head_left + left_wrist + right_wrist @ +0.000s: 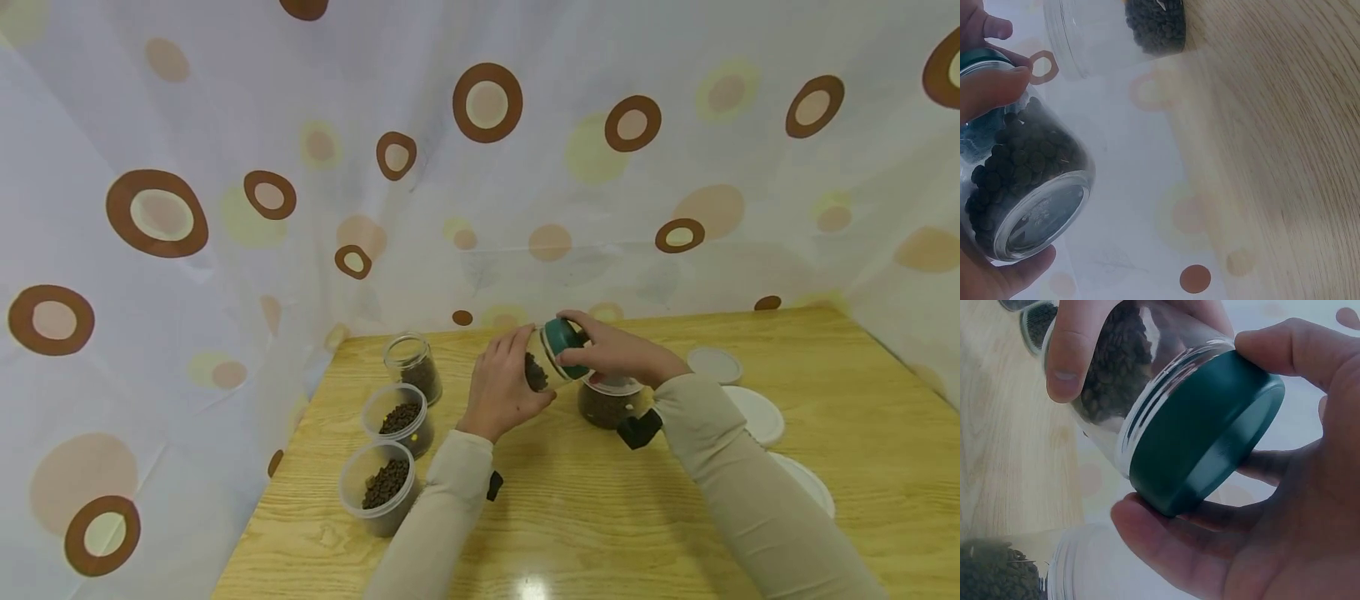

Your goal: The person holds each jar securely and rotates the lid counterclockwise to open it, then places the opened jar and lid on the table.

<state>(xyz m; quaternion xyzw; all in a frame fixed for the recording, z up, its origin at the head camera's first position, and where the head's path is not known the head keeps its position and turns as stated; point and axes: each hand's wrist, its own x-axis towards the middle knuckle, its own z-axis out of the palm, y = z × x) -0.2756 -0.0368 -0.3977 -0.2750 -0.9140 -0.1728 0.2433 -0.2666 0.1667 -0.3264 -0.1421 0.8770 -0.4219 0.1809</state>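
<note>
My left hand (504,390) grips the body of a clear glass jar (536,369), tilted and lifted over the table. Dark brown pellets, shaped like beans, fill part of it, heaped toward its base in the left wrist view. A green lid (1204,434) sits over the jar's mouth, some glass thread showing beside its edge. Thumb and fingers of my right hand (618,352) hold this lid round its rim. Just beyond and below the right hand stands a clear container (606,408) of similar pellets, partly hidden by hand and jar.
On the left stand an uncovered glass jar (420,373) and two uncovered plastic tubs, the middle one (416,435) and the near one (386,523), all holding pellets. White lids (757,417) lie in a row at right. A patterned curtain (525,192) surrounds the wooden table (555,517).
</note>
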